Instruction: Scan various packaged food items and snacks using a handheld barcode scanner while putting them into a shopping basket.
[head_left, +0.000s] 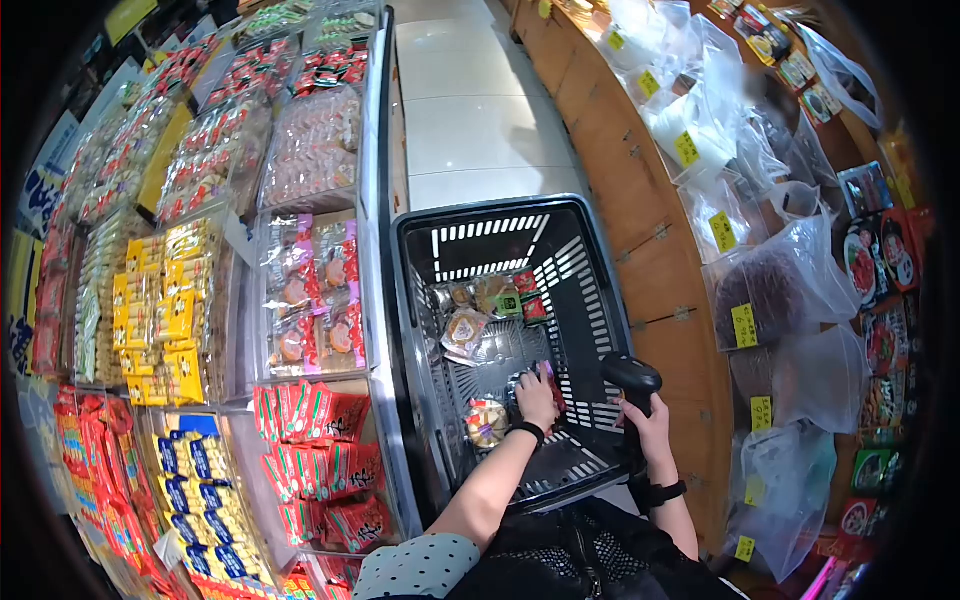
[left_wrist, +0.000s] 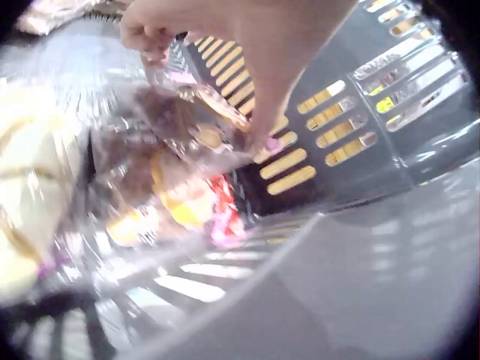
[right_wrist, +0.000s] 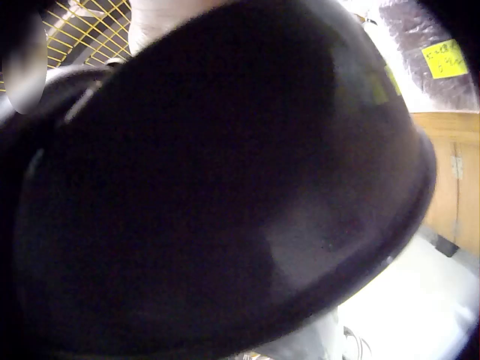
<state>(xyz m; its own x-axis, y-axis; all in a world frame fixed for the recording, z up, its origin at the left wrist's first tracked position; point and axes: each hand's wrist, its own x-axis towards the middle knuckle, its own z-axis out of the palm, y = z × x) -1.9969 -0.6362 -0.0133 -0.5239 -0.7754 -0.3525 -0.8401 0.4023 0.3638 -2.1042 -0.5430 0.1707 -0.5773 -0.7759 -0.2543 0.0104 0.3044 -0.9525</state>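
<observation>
Reaching down inside the black basket (head_left: 490, 208) with the left hand (head_left: 537, 402), black band at the wrist. Grasping there, thumb and fingers pinched on a clear packet (left_wrist: 206, 136), directly beneath the left grip and close to the slotted side wall. Too blurred in the left wrist view to read or to tell the contents. Just beside that grip, on its left, a round pack (head_left: 487, 422) with pale, yellow and red pieces. Ahead of the grip and to the left, toward the far end of the basket, a whitish round packet (head_left: 465, 333); farther ahead, a green-labelled packet (head_left: 508, 304), with red packets (head_left: 532, 296) touching or near it.

With the right hand (head_left: 652, 432), also banded in black, clasping a black handle (head_left: 632, 374) by the near right corner of the basket; fingers curled below its rounded end. Mostly hidden in the right wrist view behind a large dark rounded shape.

Well to the left of the left grip, outside the basket, red and green snack packs (head_left: 320, 413) in a display; beyond those, yellow packs (head_left: 180, 315). To the right of the right grip, clear bags (head_left: 790, 270) with yellow labels, above wooden cabinets (head_left: 645, 235). Ahead of both grips, past the basket, pale floor (head_left: 480, 130).
</observation>
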